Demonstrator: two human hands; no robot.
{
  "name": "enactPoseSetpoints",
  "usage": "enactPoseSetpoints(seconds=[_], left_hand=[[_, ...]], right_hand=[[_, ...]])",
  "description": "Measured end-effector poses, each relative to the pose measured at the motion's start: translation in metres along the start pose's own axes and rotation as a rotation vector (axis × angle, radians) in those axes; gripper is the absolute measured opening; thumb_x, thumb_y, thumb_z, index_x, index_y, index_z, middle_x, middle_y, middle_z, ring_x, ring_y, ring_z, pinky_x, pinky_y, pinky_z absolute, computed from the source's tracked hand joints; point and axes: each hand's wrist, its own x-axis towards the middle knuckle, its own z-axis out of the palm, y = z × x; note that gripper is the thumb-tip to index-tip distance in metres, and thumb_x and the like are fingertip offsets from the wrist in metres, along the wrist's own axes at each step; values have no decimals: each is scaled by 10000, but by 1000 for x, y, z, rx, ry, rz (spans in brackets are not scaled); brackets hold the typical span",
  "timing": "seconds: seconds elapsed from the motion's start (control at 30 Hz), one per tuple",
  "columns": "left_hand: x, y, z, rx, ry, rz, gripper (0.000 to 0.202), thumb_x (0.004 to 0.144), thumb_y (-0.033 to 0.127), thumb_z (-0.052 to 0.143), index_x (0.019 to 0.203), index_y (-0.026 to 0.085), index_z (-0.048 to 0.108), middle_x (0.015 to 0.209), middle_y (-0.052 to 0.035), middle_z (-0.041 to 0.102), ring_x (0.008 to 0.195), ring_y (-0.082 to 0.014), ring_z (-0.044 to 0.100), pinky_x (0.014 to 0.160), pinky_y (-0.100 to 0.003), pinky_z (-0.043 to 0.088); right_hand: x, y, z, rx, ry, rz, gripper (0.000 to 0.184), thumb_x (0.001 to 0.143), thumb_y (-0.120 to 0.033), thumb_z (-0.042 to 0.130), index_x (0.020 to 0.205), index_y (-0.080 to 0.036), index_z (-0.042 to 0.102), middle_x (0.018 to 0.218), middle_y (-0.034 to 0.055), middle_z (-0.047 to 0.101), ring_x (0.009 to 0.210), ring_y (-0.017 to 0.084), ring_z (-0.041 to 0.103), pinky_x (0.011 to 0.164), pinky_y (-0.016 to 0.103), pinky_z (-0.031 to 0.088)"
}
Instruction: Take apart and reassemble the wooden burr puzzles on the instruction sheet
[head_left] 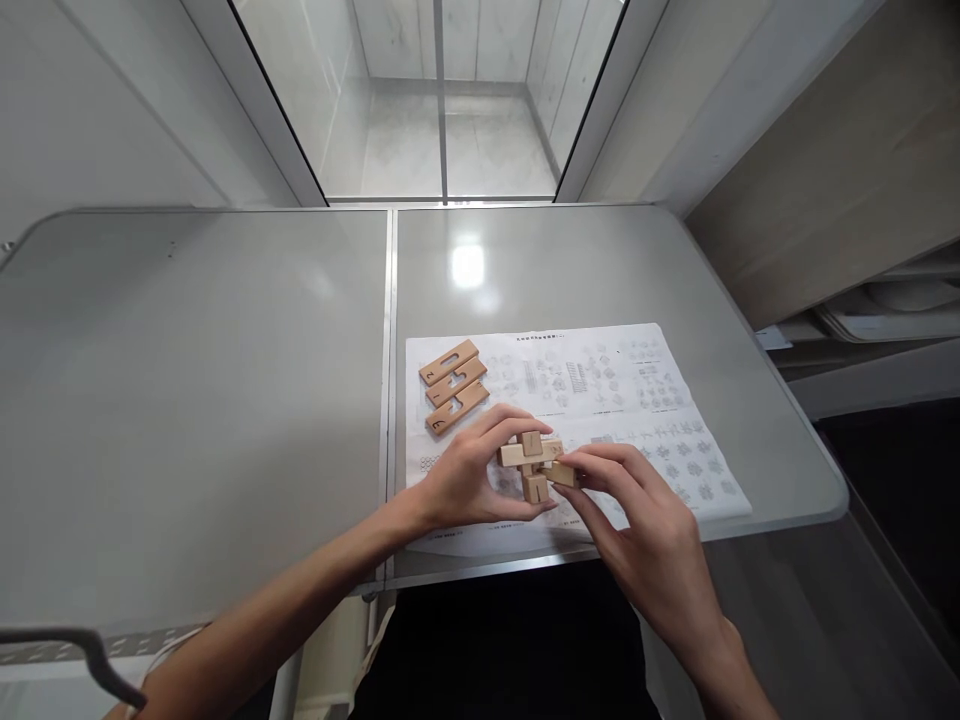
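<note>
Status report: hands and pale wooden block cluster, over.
Left hand gripping pale wooden block cluster. Right hand pinching pale wooden bar at its right. Three flat brown wooden pieces aside on white printed paper; nothing blocking.

A grey table (202, 400) with rounded corners fills the middle, and a pale strip (389, 380) divides its top in two parts. On the right part, a bright reflection (468, 265) is shining. Beyond the far edge there is a glazed frame (442, 130), with light tiles (487, 145) behind it. At right, a shelf (832, 150) holds some pale objects (896, 325), near the dark floor (817, 610).
</note>
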Motion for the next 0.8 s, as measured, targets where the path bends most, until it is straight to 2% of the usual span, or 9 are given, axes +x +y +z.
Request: enactPoseSetpoints(seconds=[0.2,0.53,0.67,0.8], left_hand=[[1,-1,-2,-33,-50,-5,577,821,265,880,1327,214,606,1188,-90,731,1055,-237,731,917,-366,602],[-4,-6,-1,71,-97,-14,526,846,276,802,1331,206,611,1154,-92,774,949,-224,741,827,-338,580],[-5,-4,0,71,-126,-30,528,841,291,802,1326,197,614,1131,-94,780,942,-228,749,826,-332,581],[-7,-2,2,75,-138,-37,501,822,286,797,1283,187,629,1020,-69,774,836,-208,729,789,-324,572]], right_hand=[[1,-2,1,-23,2,-37,211,1083,-139,622,1254,-253,673,1117,71,693,998,218,763,823,315,661],[2,-3,4,-22,-42,-26,285,1086,-104,591,1322,-251,657,1136,80,686,1004,210,761,821,295,655],[1,-3,5,46,-105,-66,328,1078,-53,570,1332,-249,641,1114,74,684,981,195,757,810,286,645],[2,-6,7,99,-143,-91,367,1074,-33,555,1358,-253,634,1111,69,696,972,190,752,809,288,638]])
